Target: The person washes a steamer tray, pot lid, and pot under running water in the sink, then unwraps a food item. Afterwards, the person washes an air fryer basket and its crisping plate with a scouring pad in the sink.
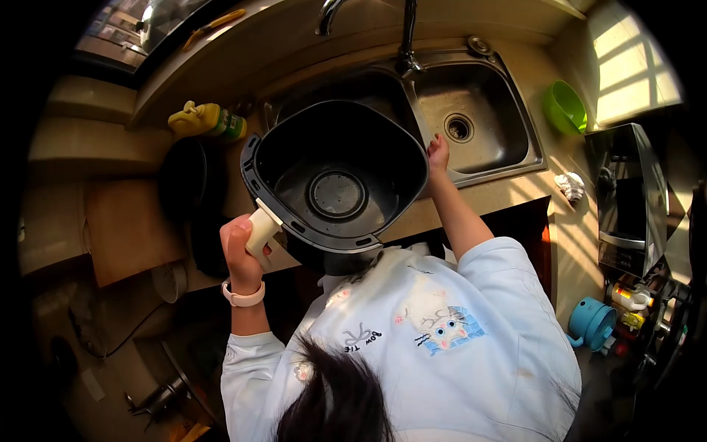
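The cream handle of the black basket is clasped by the left hand; beside it the right hand is held part-curled (any grip cannot be told)

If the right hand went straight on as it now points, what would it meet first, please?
The right hand would probably meet the tap base, passing over the sink divider; depth is unclear.

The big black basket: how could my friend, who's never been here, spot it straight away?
Find the metal double sink. Partly hiding its left basin is a big black basket, open at the top, with a round ring in its bottom. Unlike the yellow bottle to its left, it's wide and black, with a cream handle in the left hand.
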Action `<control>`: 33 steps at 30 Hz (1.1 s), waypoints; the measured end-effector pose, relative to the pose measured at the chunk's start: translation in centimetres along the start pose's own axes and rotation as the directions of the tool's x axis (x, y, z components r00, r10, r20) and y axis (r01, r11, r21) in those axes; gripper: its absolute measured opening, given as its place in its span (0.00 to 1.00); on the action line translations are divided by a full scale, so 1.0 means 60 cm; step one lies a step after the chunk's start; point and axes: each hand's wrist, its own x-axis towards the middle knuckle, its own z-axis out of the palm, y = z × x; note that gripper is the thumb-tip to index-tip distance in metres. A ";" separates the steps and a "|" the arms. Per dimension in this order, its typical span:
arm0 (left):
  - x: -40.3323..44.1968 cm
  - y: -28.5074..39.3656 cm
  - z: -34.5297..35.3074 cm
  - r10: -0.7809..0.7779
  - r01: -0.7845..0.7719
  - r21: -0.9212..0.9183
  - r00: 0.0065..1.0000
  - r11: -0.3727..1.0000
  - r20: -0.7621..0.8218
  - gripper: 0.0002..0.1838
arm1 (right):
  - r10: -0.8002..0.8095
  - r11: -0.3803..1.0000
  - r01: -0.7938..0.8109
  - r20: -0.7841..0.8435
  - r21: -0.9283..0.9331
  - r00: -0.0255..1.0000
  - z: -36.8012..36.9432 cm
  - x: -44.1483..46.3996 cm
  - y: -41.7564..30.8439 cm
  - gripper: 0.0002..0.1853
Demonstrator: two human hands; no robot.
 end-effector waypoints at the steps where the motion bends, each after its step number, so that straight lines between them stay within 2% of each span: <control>1: -0.003 0.002 0.001 0.007 -0.008 0.029 1.000 1.000 0.019 0.23 | -0.065 0.991 0.082 0.150 -0.105 0.986 0.016 -0.028 -0.005 0.13; 3: -0.022 -0.001 0.011 0.001 -0.004 0.113 0.999 0.994 0.033 0.22 | -0.092 0.965 0.158 0.294 -0.210 0.951 0.037 -0.080 -0.032 0.11; 4: -0.027 0.005 0.008 0.019 -0.020 0.147 1.000 0.989 0.008 0.22 | 0.040 0.995 -0.013 0.269 -0.103 0.962 0.058 -0.093 -0.051 0.11; 6: -0.050 0.013 -0.026 0.061 -0.059 0.107 0.998 0.993 -0.016 0.21 | 0.194 0.979 -0.203 0.271 0.006 0.943 0.079 -0.104 -0.047 0.11; 8: -0.081 0.003 -0.026 0.084 -0.080 0.141 0.996 0.987 -0.021 0.22 | 0.174 0.975 -0.172 0.001 0.139 0.985 0.092 -0.103 -0.031 0.14; 9: -0.097 0.001 -0.009 0.154 -0.144 0.256 0.988 0.956 -0.019 0.22 | 0.003 0.982 0.079 0.428 -0.173 0.904 0.083 -0.166 -0.018 0.19; 10: -0.118 0.004 0.005 0.214 -0.192 0.372 0.977 0.908 -0.016 0.22 | 0.052 0.980 0.039 0.438 -0.196 0.897 0.069 -0.181 -0.011 0.19; 12: -0.167 0.014 -0.004 0.313 -0.216 0.475 0.940 0.853 -0.136 0.21 | 0.191 0.977 -0.158 0.254 -0.144 0.948 0.073 -0.143 -0.003 0.20; 14: -0.229 0.031 -0.003 0.309 -0.140 0.481 0.905 0.865 -0.291 0.20 | 0.375 0.925 -0.371 0.044 -0.082 0.926 0.074 -0.124 0.035 0.21; 15: -0.252 0.038 0.007 0.303 -0.086 0.553 0.900 0.829 -0.314 0.19 | 0.444 0.895 -0.431 0.132 -0.117 0.886 0.056 -0.121 0.100 0.17; 16: -0.268 0.037 0.027 0.297 -0.047 0.613 0.903 0.789 -0.312 0.18 | 0.492 0.869 -0.471 0.155 -0.151 0.857 0.051 -0.150 0.140 0.17; 17: -0.292 0.027 0.033 0.257 0.023 0.598 0.889 0.802 -0.379 0.17 | 0.405 0.914 -0.338 0.443 -0.224 0.800 0.042 -0.197 0.174 0.17; 19: -0.350 0.013 0.031 0.238 0.113 0.581 0.837 0.806 -0.493 0.17 | 0.333 0.942 -0.232 0.731 -0.241 0.596 0.057 -0.239 0.209 0.17; 20: -0.387 0.008 0.027 0.236 0.155 0.581 0.808 0.799 -0.540 0.17 | 0.531 0.847 -0.417 0.523 -0.329 0.666 0.061 -0.238 0.212 0.17; 21: -0.432 0.000 0.024 0.215 0.207 0.538 0.757 0.817 -0.617 0.17 | 0.699 0.709 -0.597 0.259 -0.376 0.667 0.058 -0.248 0.211 0.17; 22: -0.469 -0.011 0.021 0.196 0.249 0.491 0.699 0.835 -0.687 0.18 | 0.798 0.599 -0.712 0.202 -0.365 0.567 0.072 -0.275 0.164 0.15; 23: -0.518 -0.020 0.018 0.149 0.281 0.417 0.649 0.864 -0.746 0.19 | 0.824 0.560 -0.692 0.218 -0.455 0.523 0.061 -0.288 0.154 0.15; 24: -0.563 -0.035 0.024 0.120 0.335 0.330 0.518 0.882 -0.847 0.19 | 0.862 0.504 -0.698 0.246 -0.510 0.443 0.034 -0.290 0.155 0.15; 26: -0.664 -0.072 0.016 -0.038 0.401 0.136 0.398 0.906 -0.917 0.19 | 0.914 0.393 -0.663 0.196 -0.637 0.354 0.000 -0.310 0.142 0.15; 27: -0.711 -0.087 0.013 -0.101 0.422 0.062 0.353 0.905 -0.930 0.17 | 0.924 0.351 -0.644 0.140 -0.680 0.356 -0.016 -0.318 0.134 0.15; 28: -0.764 -0.106 0.002 -0.160 0.475 0.034 0.362 0.879 -0.918 0.14 | 0.916 0.353 -0.630 0.117 -0.692 0.384 -0.035 -0.323 0.128 0.15; 31: -0.893 -0.169 -0.028 -0.252 0.604 -0.142 0.101 0.784 -0.963 0.12 | 0.901 0.325 -0.597 0.050 -0.734 0.430 -0.089 -0.331 0.115 0.14; 32: -0.941 -0.190 -0.045 -0.310 0.665 -0.201 0.048 0.719 -0.950 0.13 | 0.892 0.318 -0.582 0.028 -0.748 0.451 -0.105 -0.337 0.115 0.14; 33: -0.981 -0.220 -0.061 -0.272 0.676 -0.186 0.022 0.713 -0.962 0.14 | 0.889 0.301 -0.574 0.007 -0.762 0.458 -0.122 -0.343 0.118 0.14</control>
